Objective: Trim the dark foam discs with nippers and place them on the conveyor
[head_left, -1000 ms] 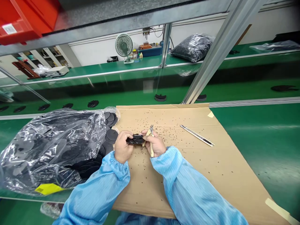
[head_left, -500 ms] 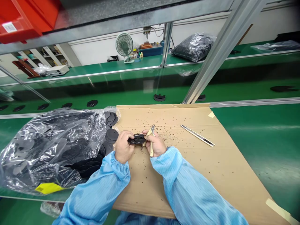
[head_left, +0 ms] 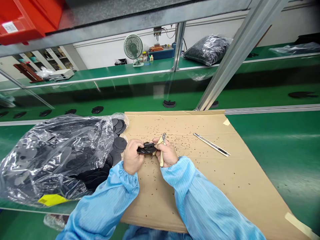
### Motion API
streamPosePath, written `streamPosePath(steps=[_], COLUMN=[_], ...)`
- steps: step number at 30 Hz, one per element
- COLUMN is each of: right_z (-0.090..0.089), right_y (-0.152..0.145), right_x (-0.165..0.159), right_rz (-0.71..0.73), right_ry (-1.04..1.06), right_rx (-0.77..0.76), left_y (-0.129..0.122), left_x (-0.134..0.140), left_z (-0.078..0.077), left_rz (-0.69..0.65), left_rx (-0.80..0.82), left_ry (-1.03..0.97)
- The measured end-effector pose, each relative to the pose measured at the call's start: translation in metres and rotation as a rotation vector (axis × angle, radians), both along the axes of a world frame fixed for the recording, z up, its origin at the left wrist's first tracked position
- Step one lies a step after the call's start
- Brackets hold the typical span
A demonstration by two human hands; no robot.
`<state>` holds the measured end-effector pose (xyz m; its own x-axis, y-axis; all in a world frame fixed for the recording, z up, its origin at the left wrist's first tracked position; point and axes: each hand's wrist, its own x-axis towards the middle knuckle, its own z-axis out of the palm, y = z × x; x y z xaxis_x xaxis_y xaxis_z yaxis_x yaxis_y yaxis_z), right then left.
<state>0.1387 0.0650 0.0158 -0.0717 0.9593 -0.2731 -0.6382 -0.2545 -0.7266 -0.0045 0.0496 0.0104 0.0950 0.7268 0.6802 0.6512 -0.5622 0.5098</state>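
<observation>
Workshop: green worktop [head_left: 280,150] with metal framing over it, white wall at the back, and a cardboard sheet [head_left: 240,160] laid on top as the work mat.
Black part: this dark piece [head_left: 146,148] is up in the person's fingers, over the cardboard, nearer its left edge than its right. Too small to make out the detail.
Left hand: the left one [head_left: 133,156] has a pinch grip on the part's left end.
Right hand: the right one [head_left: 168,155] has thumb and fingers at the part's other end, so the two hands are close but not touching, part in between.
Nippers: cream-handled pair [head_left: 161,159] tucked in that same right hand, tips aimed at the cardboard's far edge. Can't tell if the blades are touching anything.
Crumbs: tiny black bits all over the cardboard, thickest just past the right hand.
Knife: slim white one [head_left: 212,144] lying slantwise towards the cardboard's right edge, well clear of both hands.
Bag: big clear plastic one [head_left: 62,153] beside the cardboard's left edge, black discs [head_left: 120,143] spilling out of its open end.
Back row: more black pieces [head_left: 97,109] spaced along the green strip past the cardboard's far edge.
</observation>
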Motion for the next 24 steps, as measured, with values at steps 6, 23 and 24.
streamPosePath(steps=[6, 23, 24], right_z=[-0.0027, -0.004, -0.0043], right_y=[0.0008, 0.0015, 0.0018], right_x=[0.0007, 0.0009, 0.0008], right_rz=[0.018, 0.025, 0.029], right_ry=[-0.014, -0.027, -0.031], right_rx=[0.033, -0.002, 0.0], left_y=[-0.0004, 0.0006, 0.0007], left_x=[0.0001, -0.0009, -0.001], left_z=[-0.0008, -0.0008, -0.001], left_rz=[0.001, 0.02, 0.02], left_rx=[-0.002, -0.009, -0.013], left_ry=[0.0, 0.017, 0.017])
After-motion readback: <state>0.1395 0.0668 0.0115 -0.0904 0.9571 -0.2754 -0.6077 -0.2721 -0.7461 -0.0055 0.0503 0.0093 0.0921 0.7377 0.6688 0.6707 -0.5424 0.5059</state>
